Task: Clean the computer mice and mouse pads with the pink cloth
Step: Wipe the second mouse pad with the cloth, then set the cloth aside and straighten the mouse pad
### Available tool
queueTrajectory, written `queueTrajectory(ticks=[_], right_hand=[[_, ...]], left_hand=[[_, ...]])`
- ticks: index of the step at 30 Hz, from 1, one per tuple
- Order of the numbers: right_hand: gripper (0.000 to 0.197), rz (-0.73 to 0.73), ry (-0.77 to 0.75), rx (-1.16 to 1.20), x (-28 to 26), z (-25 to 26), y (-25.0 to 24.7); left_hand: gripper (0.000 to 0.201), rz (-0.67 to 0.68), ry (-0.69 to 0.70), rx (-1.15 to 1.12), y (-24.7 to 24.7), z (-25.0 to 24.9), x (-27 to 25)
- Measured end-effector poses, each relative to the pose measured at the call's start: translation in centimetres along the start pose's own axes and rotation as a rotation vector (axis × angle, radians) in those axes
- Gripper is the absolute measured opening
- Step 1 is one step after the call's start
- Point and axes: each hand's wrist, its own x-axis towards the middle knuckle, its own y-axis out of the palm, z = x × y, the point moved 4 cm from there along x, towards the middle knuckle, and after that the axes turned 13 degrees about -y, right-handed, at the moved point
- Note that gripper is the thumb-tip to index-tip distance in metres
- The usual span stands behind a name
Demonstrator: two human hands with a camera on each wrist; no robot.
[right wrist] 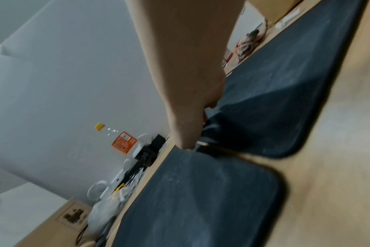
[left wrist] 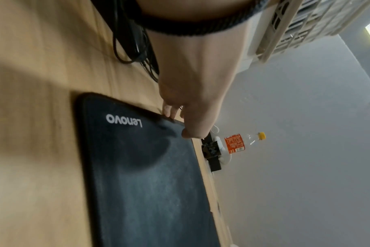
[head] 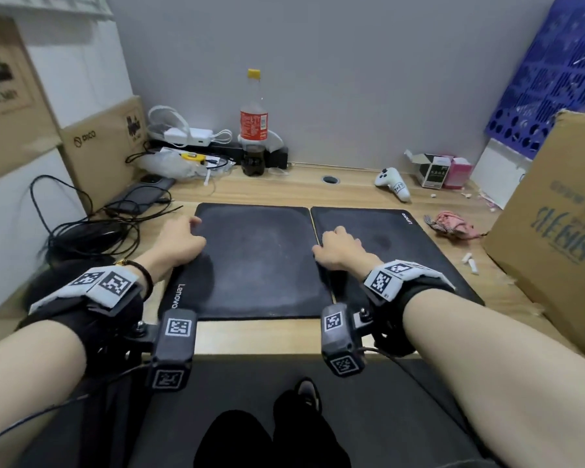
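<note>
Black mouse pads lie side by side on the wooden desk (head: 284, 192), long axes running front to back: the left mouse pad (head: 257, 261) under the left hand (head: 179, 239), whose fingers curl over its left edge. The right hand (head: 338, 249) pinches the inner edge of the right mouse pad (head: 395, 244). Farther right, apart from both hands, the pink cloth (head: 453, 224) lies crumpled; a grey wall stands behind.

Two mouse pads (head: 257, 261) side by side on desk (head: 257, 336), cloth (head: 453, 224) right
</note>
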Motion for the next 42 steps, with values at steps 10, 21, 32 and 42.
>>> queueTrajectory(ticks=[10, 21, 32, 42], right_hand=[[0.043, 0.049, 0.042, -0.011, -1.0, 2.8, 0.7], [0.049, -0.014, -0.026, -0.085, -0.8, 7.2, 2.3], [0.032, -0.181, -0.006, 0.475, 0.5, 8.9, 1.8], [0.022, -0.501, 0.212, 0.269, -2.6, -5.2, -5.7]], left_hand=[[0.016, 0.140, -0.289, -0.676, 0.4, 2.1, -1.3], [0.008, 0.013, -0.270, -0.629, -7.2, 6.0, -2.5], [0.010, -0.123, -0.248, -0.604, -7.8, 6.3, -3.2], [0.005, 0.193, -0.172, -0.609, 1.9, -4.3, -5.4]])
